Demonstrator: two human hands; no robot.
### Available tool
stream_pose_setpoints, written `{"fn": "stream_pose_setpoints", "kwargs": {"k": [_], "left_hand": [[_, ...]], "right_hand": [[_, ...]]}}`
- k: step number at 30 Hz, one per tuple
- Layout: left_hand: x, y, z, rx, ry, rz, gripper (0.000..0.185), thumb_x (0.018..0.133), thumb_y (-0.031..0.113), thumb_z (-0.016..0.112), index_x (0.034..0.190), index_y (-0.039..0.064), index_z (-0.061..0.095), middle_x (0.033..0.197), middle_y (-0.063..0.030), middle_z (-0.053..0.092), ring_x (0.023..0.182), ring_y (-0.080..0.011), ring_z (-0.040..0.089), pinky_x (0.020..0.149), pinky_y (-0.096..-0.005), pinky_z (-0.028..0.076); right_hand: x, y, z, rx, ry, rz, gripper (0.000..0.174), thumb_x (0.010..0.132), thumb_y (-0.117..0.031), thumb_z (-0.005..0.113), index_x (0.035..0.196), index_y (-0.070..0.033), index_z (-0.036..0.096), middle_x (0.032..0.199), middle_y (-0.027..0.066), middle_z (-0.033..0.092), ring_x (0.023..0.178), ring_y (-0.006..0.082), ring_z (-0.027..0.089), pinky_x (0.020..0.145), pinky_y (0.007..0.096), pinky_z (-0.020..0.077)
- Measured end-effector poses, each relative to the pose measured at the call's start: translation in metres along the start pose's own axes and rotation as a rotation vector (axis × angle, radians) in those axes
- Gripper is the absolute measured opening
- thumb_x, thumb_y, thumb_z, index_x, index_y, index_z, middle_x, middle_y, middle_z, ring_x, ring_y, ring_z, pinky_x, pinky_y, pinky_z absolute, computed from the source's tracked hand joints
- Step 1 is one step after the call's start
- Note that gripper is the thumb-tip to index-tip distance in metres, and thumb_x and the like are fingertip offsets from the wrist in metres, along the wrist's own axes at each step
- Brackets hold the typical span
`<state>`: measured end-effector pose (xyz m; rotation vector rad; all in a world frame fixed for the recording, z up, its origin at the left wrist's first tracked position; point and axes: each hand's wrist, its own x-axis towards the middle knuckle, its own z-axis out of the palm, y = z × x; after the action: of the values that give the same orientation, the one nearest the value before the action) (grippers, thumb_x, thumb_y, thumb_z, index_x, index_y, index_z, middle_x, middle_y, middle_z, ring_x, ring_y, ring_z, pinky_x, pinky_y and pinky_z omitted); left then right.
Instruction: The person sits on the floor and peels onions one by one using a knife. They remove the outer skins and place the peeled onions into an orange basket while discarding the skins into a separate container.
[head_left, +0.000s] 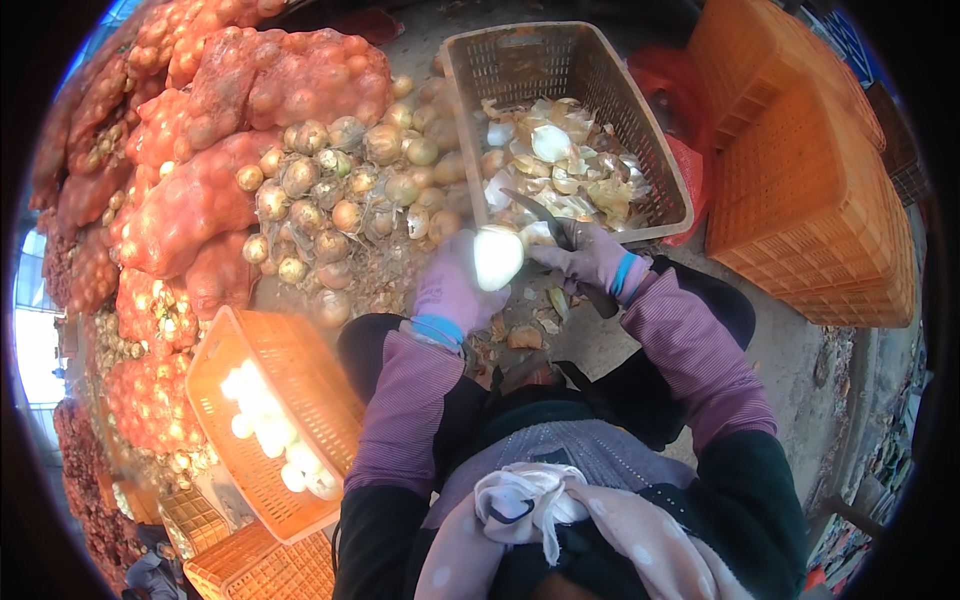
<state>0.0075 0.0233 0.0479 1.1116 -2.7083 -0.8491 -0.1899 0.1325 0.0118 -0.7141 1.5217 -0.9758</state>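
My left hand (457, 289), in a light purple glove, holds a peeled white onion (498, 257) before me. Close to its right, my gloved right hand (585, 262) grips a knife (541, 210) whose dark blade points up and left; a piece of pale peel (537, 234) lies between the hand and the onion. Just beyond both hands stands a dirty plastic crate (682, 202) holding onion skins (562, 154). Unpeeled onions (330, 195) are heaped on the ground to the left. An orange crate (281, 330) at the lower left holds peeled onions (274, 431).
Red mesh sacks of onions (307, 79) are piled along the left. Stacked orange crates (810, 180) stand at the right, beside red netting (686, 150). More orange crates (262, 566) are at the lower left, near part of another person (156, 571). Skin scraps (525, 337) litter the ground.
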Motion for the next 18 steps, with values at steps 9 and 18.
{"fn": "stream_pose_setpoints", "kwargs": {"k": [9,18], "left_hand": [[0.005,-0.002,0.008,-0.059,0.078,0.243,0.073,0.064,0.027,0.083,0.124,0.001,0.052,0.113,-0.0196,0.06,0.105,-0.0377,0.06,0.093,-0.0435,0.049],[0.027,-0.008,0.024,-0.107,0.116,0.269,0.081,0.065,0.031,0.084,0.131,0.004,0.047,0.122,-0.023,0.056,0.115,-0.0382,0.055,0.098,-0.0441,0.047]], "right_hand": [[0.017,-0.011,0.014,0.126,0.121,-0.157,0.04,0.093,-0.03,0.065,0.118,0.0,0.061,0.073,0.0009,0.06,0.053,0.007,0.053,0.046,0.0232,0.042],[0.011,-0.015,-0.004,0.202,0.302,-0.153,0.033,0.092,-0.027,0.067,0.106,0.002,0.062,0.072,0.003,0.061,0.048,0.0093,0.052,0.042,0.0255,0.0422]]}}
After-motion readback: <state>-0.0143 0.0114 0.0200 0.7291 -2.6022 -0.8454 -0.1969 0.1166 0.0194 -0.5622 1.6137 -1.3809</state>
